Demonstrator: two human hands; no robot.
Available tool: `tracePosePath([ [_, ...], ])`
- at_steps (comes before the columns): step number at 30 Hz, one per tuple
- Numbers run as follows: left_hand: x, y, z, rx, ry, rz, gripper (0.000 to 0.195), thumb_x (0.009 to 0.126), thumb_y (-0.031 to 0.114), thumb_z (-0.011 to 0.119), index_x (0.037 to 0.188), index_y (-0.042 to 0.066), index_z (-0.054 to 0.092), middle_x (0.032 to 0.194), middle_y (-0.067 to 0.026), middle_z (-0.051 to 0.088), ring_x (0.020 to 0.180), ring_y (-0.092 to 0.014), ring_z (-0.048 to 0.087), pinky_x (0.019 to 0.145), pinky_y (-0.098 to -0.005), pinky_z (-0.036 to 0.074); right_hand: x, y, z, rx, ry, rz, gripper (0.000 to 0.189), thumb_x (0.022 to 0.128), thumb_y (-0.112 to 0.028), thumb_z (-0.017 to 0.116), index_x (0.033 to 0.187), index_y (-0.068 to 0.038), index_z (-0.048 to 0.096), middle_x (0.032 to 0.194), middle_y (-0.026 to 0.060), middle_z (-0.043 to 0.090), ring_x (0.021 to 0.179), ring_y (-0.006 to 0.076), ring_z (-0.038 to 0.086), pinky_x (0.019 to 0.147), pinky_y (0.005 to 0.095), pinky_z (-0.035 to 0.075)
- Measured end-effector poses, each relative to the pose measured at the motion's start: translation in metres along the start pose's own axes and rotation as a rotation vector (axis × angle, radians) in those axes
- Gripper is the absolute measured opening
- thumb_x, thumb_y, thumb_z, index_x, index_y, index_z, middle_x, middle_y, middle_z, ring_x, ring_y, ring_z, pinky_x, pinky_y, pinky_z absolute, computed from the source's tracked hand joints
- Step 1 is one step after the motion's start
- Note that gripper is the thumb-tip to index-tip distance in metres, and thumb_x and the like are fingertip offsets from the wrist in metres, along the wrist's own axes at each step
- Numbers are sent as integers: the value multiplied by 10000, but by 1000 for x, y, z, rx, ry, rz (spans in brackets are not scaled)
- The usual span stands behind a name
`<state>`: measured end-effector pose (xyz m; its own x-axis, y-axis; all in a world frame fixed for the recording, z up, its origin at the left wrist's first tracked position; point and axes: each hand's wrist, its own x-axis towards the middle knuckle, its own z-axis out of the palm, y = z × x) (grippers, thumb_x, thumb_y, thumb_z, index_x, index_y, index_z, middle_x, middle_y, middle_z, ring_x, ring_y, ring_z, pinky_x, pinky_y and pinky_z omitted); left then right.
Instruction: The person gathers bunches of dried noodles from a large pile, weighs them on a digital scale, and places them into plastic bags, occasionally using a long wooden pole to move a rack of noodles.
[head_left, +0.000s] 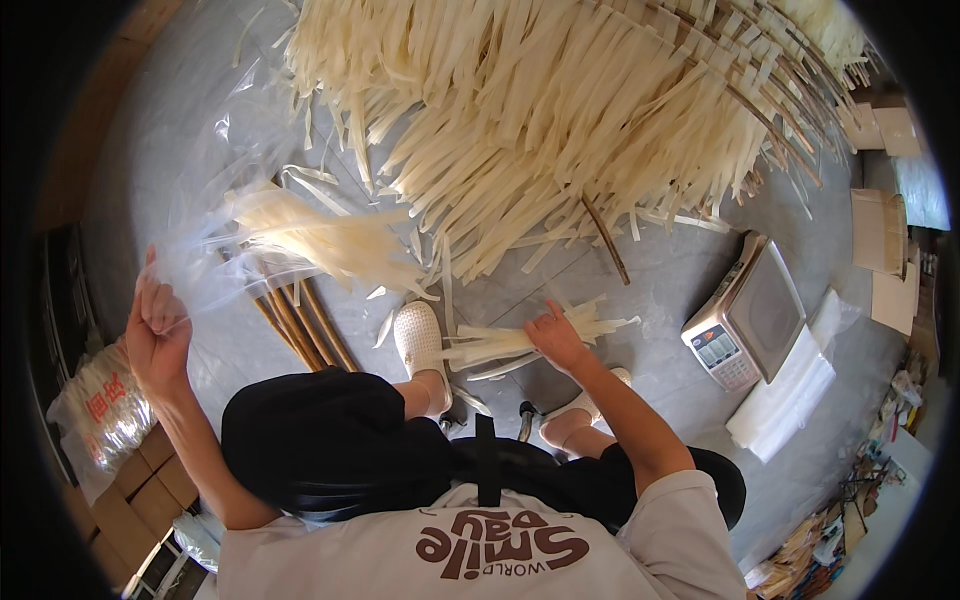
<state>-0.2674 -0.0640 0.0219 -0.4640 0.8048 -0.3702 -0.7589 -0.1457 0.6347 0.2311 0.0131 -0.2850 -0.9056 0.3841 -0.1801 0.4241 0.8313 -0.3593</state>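
My left hand (159, 322) is raised at the left, its fingers closed on the edge of a clear plastic bag (214, 202). The thin film spreads up and right, partly over a pile of pale yellow, flat noodle-like strips (322, 232) on the floor. Between my shoes, my right hand (556, 339) grips a small bundle of similar strips (491, 343), whose ends stick out on both sides. Ahead lies a large heap of long dried strips (517, 112), many hanging over thin wooden sticks (604, 238).
A digital weighing scale (750, 315) stands on the floor at the right, beside a stack of clear plastic bags (787, 397). Bare wooden sticks (307, 322) lie near my left knee. Cardboard boxes (879, 232) stand far right; a plastic-wrapped package with red writing (105, 405) is at left.
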Motion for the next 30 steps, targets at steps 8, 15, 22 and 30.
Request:
tracePosePath([
  [8, 0, 2, -4, 2, -10, 47, 408, 919, 12, 322, 1323, -41, 298, 597, 7, 279, 481, -77, 267, 437, -200, 263, -10, -25, 11, 260, -83, 169, 212, 662, -36, 608, 852, -34, 514, 869, 153, 520, 735, 298, 596, 623, 395, 497],
  [15, -1, -1, 2, -32, 99, 49, 401, 914, 14, 342, 1313, -25, 324, 580, 12, 269, 470, -75, 261, 427, -201, 258, -35, -35, 52, 9, -151, 312, 127, 676, -53, 607, 796, -32, 569, 873, 119, 520, 733, 249, 603, 600, 353, 514],
  [22, -7, 5, -12, -182, 99, 173, 391, 919, 16, 336, 1306, -40, 325, 583, 17, 251, 472, -72, 244, 432, -205, 244, -10, -5, 11, 216, -65, 241, 467, 620, -160, 757, 989, -25, 504, 842, 154, 573, 777, 327, 581, 731, 411, 471],
  [30, -10, 10, -22, -109, 120, 286, 382, 923, 21, 321, 1297, -56, 324, 584, 16, 235, 481, -77, 248, 451, -208, 256, 77, -32, -25, 603, 5, 394, 395, 648, -88, 681, 1006, -64, 515, 846, 180, 597, 818, 397, 559, 715, 445, 446],
])
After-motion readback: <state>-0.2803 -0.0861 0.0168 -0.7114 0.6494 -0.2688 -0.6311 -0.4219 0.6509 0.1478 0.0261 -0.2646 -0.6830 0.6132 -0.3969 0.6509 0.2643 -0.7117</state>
